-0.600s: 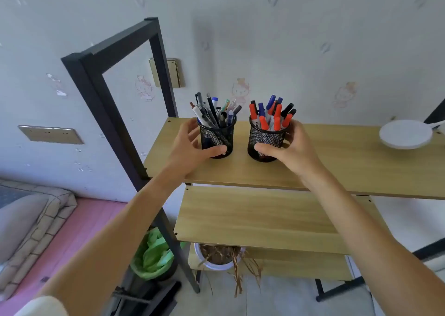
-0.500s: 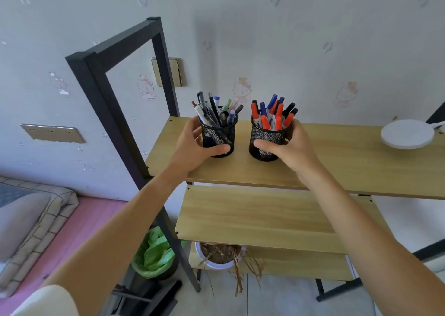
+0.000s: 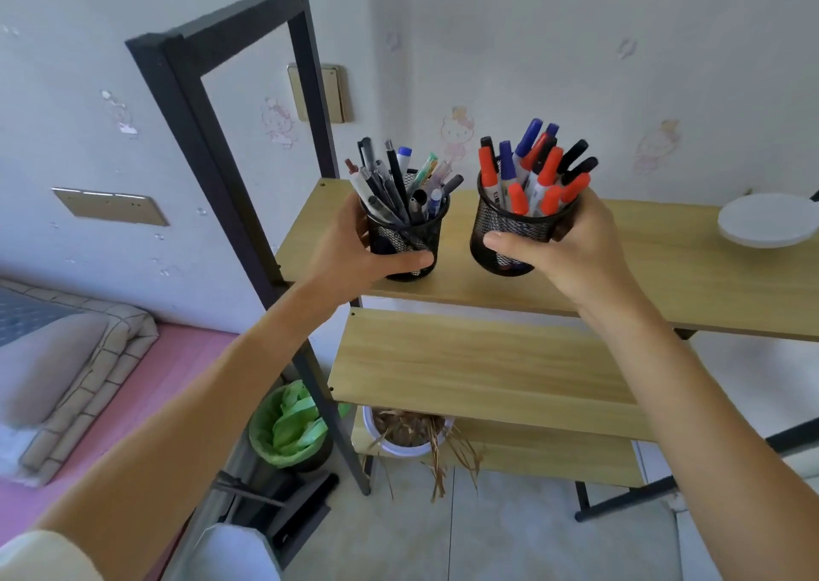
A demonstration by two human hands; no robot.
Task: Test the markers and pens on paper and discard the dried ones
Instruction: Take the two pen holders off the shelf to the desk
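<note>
A single head-worn wide-angle camera looks forward and down, close above the wooden shelf (image 3: pixel 664 270).

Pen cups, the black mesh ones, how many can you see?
2. The pen cup is in the left hand; the marker cup is in the right hand, both over the top shelf.

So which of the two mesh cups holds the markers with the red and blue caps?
The mesh cup gripped by the right hand. Its thick markers have red, blue and black caps; the left hand grips the other cup, holding thin pens.
</note>
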